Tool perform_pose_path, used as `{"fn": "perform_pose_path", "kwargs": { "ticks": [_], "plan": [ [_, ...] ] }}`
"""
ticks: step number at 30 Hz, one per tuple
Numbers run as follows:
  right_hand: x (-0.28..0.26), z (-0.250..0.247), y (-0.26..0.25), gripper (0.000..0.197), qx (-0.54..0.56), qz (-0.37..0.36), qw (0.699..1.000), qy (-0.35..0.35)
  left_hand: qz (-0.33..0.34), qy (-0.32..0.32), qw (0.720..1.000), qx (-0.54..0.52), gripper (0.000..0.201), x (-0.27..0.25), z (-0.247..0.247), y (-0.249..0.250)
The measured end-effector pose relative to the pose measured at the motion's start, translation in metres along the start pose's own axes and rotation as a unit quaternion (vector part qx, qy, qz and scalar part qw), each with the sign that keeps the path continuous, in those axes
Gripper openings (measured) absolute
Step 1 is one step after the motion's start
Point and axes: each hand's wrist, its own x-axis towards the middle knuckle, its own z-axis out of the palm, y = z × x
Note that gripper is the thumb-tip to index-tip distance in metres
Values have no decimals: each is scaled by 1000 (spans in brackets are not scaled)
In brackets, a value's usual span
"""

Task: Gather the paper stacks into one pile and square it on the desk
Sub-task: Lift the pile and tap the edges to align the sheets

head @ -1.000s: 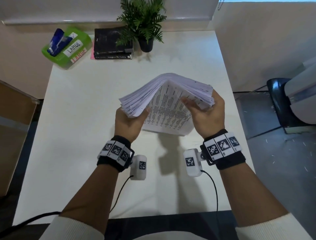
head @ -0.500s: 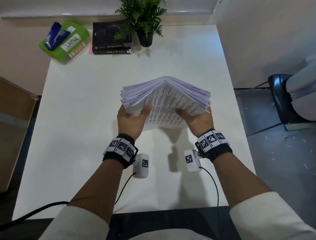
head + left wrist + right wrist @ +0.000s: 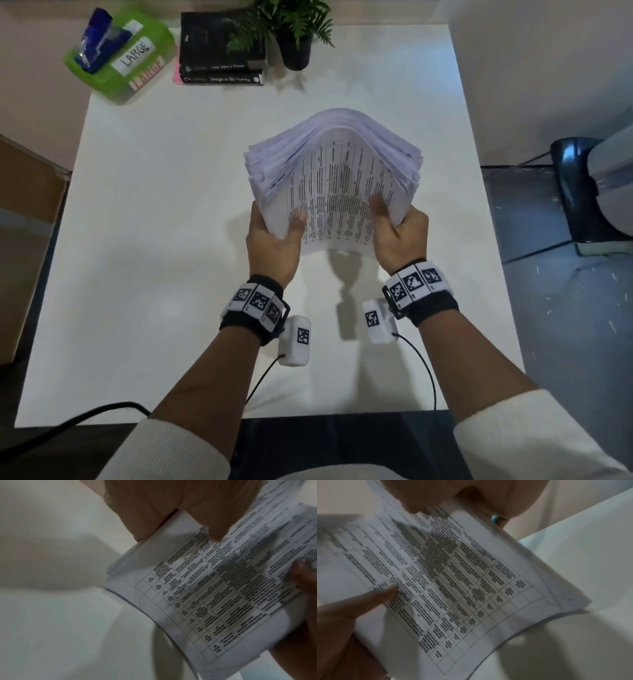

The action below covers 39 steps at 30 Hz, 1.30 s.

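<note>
One thick pile of printed paper (image 3: pixel 335 181) stands on its lower edge on the white desk (image 3: pixel 154 240), bowed into an arch with a table-printed sheet facing me. My left hand (image 3: pixel 277 236) grips its left side, thumb on the front sheet. My right hand (image 3: pixel 397 229) grips the right side the same way. In the left wrist view the paper pile (image 3: pixel 214 595) fills the right half, with my left thumb on the print. The right wrist view shows the paper pile (image 3: pixel 453 581) with my right thumb on its front sheet; the other fingers are behind it.
At the desk's far edge sit a green box (image 3: pixel 116 54) labelled LARGE, two stacked black books (image 3: pixel 219 51) and a potted plant (image 3: pixel 294 31). A wall stands to the right, and a dark chair base (image 3: pixel 575 195) is on the floor beyond.
Both hands have drawn closer together and steepened the pile, so it bows into a tighter, more upright arch. The pile has come down, its lower edge now meeting the desk.
</note>
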Motion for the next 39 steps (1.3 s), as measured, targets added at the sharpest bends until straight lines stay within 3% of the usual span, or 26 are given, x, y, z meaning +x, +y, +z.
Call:
{"fn": "perform_pose_path", "kwargs": {
  "ticks": [5,7,11,14,16,20,28,30,33,39],
  "plan": [
    [-13,13,-4,5,71,26,997,-7,2,61,997,-37,34,-15,14,3],
    [-14,14,-6,15,104,35,994,16,16,60,997,-40,29,-18,20,9],
    [-15,12,-1,16,103,22,994,40,44,69,996,-45,34,-19,26,7],
    [-20,11,9,17,26,44,999,9,-4,55,998,-42,62,-24,24,-9],
    [-17,9,12,12,34,48,998,15,-18,59,997,-37,70,-22,22,-13],
    [-21,7,20,26,37,54,998,18,-32,64,997,-33,59,-18,18,-18],
    [-16,5,27,7,16,84,996,-5,-49,24,999,-2,47,-10,10,-17],
    [-10,-1,24,12,3,82,997,-14,-28,-1,998,55,37,-3,1,-9],
    [2,-12,20,23,-49,77,994,-65,0,-68,987,142,37,11,-17,0],
    [2,-12,30,25,-51,135,985,-93,-47,-121,979,158,34,17,-26,-5]
  ]
}}
